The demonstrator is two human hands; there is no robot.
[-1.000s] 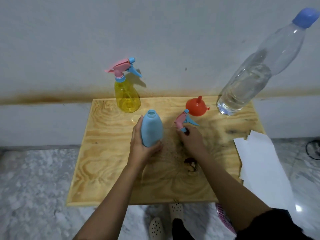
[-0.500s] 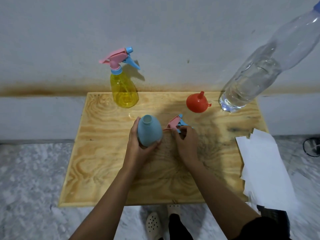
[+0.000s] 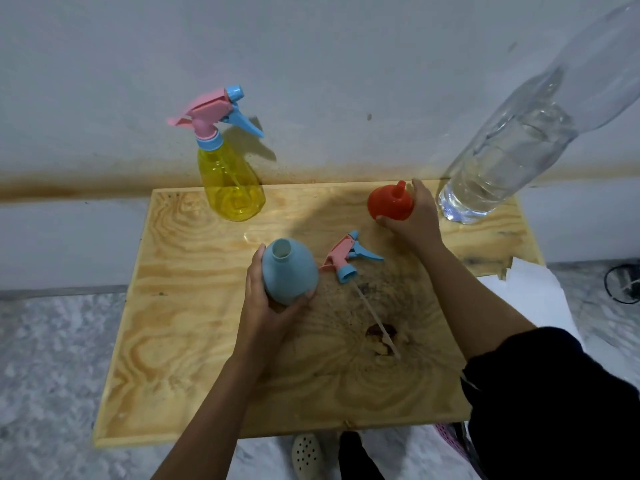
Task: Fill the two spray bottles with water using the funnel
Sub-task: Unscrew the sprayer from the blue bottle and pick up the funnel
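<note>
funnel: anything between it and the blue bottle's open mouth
Nothing visible blocks it. The loose sprayer lies flat on the board between the funnel and the blue bottle, low enough to pass over, probably. The bottle's mouth is uncapped.

The open bottle is coloured light blue and the spray bottle translucent yellow; the fitted trigger head and the loose trigger head are coloured pink and blue. The funnel is coloured orange-red; the wooden board is marked by swirling grain and dark stains
</note>
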